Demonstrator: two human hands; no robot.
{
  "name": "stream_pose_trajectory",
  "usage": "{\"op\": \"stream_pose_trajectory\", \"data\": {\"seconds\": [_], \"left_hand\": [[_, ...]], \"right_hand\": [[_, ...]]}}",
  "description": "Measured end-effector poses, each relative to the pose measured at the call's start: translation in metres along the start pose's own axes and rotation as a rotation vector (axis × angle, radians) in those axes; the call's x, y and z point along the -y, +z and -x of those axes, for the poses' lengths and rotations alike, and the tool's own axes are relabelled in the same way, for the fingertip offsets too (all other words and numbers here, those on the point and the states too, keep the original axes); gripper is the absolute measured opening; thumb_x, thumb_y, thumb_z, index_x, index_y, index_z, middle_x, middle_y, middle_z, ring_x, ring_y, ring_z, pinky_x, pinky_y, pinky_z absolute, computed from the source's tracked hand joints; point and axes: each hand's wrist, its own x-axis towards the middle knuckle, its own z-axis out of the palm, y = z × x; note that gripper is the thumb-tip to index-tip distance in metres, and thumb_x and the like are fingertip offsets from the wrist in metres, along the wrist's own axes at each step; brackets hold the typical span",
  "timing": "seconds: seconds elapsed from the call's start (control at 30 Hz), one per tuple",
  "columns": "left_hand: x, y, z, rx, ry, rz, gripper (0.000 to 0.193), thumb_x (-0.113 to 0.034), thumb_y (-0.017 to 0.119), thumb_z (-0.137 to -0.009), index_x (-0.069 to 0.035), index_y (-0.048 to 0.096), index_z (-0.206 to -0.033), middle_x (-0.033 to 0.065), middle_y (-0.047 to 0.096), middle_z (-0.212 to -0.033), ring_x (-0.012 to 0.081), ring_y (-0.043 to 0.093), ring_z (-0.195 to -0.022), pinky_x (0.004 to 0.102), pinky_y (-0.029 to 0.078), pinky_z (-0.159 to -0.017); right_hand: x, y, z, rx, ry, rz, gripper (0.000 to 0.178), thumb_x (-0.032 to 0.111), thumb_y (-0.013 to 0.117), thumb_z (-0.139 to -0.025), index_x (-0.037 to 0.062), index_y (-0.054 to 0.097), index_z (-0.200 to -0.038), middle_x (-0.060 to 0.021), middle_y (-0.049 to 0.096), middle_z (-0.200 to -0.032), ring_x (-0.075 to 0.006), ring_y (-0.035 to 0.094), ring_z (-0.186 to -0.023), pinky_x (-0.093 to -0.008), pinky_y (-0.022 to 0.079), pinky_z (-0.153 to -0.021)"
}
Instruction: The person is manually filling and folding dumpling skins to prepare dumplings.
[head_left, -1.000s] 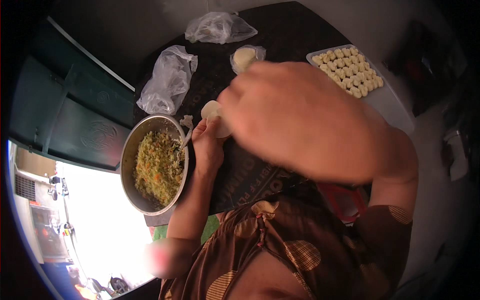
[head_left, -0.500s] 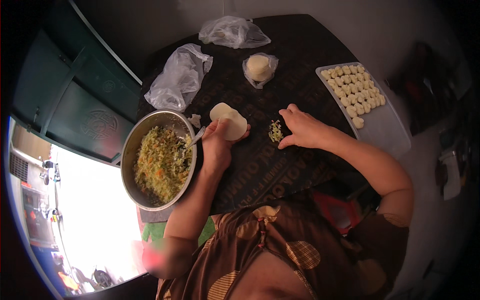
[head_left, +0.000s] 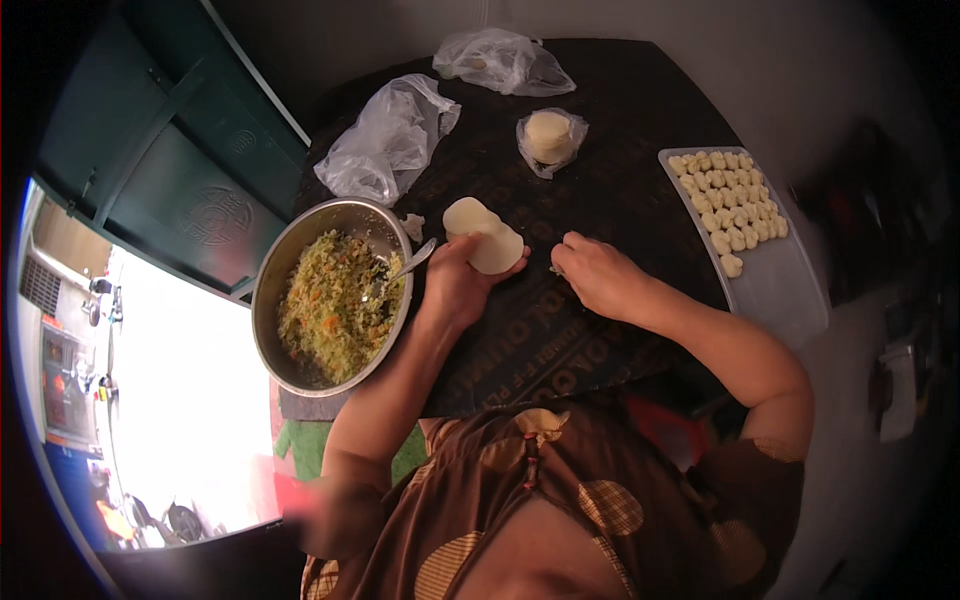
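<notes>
My left hand (head_left: 452,288) grips overlapping round dumpling wrappers (head_left: 498,248) above the dark table. To its right, my right hand (head_left: 608,282) is closed with fingertips bunched together, and a bit of chopped vegetable filling (head_left: 556,269) pokes out at them. The rest of what it holds is hidden by the fingers. Beside my left forearm stands a steel bowl (head_left: 262,335) of chopped green and orange filling (head_left: 330,312). A metal spoon (head_left: 414,259) leans in it, handle over the rim. Further back, a stack of wrappers (head_left: 548,134) sits in clear plastic.
At the right, a pale plastic tray (head_left: 772,292) carries rows of small shaped dumplings (head_left: 728,202). Crumpled clear bags (head_left: 385,140) lie at the back left, with another plastic bag (head_left: 500,62) by the far edge. A green metal door (head_left: 180,190) flanks the table's left side.
My right hand has closed its fingers over the small heap of filling that lay on the table. The left hand still holds the wrappers. The whole view has shifted slightly.
</notes>
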Motion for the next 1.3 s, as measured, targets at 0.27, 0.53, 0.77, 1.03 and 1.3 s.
{"op": "stream_pose_trajectory", "data": {"seconds": [0.27,0.53,0.77,1.03,1.3], "left_hand": [[0.009,0.010,0.009,-0.089,-0.156,0.123,0.038,-0.017,0.034,-0.096,0.008,0.037,-0.125,0.0262,0.051,-0.120,0.0456,0.057,-0.105,0.0536,0.050,-0.089],[0.017,0.024,0.026,-0.052,-0.204,0.063,0.037,-0.018,0.033,-0.096,0.005,0.044,-0.123,0.0185,0.054,-0.122,0.0309,0.056,-0.112,0.0478,0.050,-0.092],[0.025,0.027,0.042,-0.027,-0.237,0.094,0.033,-0.016,0.034,-0.095,0.001,0.053,-0.115,0.0132,0.060,-0.111,0.0241,0.059,-0.104,0.0421,0.052,-0.088],[0.021,0.029,0.077,-0.057,-0.276,0.149,0.036,-0.020,0.033,-0.097,0.003,0.049,-0.119,0.0172,0.057,-0.118,0.0302,0.057,-0.109,0.0447,0.047,-0.096],[-0.010,0.011,0.130,-0.047,-0.217,0.250,0.040,-0.023,0.038,-0.096,0.006,0.047,-0.121,0.0214,0.055,-0.122,0.0414,0.054,-0.112,0.0491,0.043,-0.100]], "right_hand": [[-0.002,-0.003,-0.003,0.018,0.014,-0.021,0.005,-0.001,0.055,-0.080,-0.0034,0.053,-0.084,-0.0217,0.056,-0.092,-0.0409,0.060,-0.083,-0.0470,0.050,-0.072],[0.019,-0.011,-0.023,-0.150,-0.138,-0.255,0.009,0.002,0.060,-0.076,0.0010,0.059,-0.085,-0.0157,0.057,-0.083,-0.0349,0.059,-0.077,-0.0406,0.048,-0.065],[0.031,-0.005,-0.020,-0.090,-0.237,-0.205,0.008,0.008,0.057,-0.081,0.0013,0.057,-0.078,-0.0159,0.057,-0.082,-0.0357,0.059,-0.077,-0.0429,0.048,-0.068],[0.059,-0.014,-0.018,-0.085,-0.178,-0.291,0.037,0.011,0.072,-0.076,0.0027,0.056,-0.108,-0.0120,0.052,-0.097,-0.0256,0.059,-0.077,-0.0369,0.049,-0.066],[0.077,0.007,-0.069,-0.147,-0.235,-0.468,0.047,0.020,0.072,-0.083,-0.0041,0.053,-0.118,-0.0084,0.057,-0.084,-0.0138,0.054,-0.068,-0.0276,0.047,-0.063]]}}
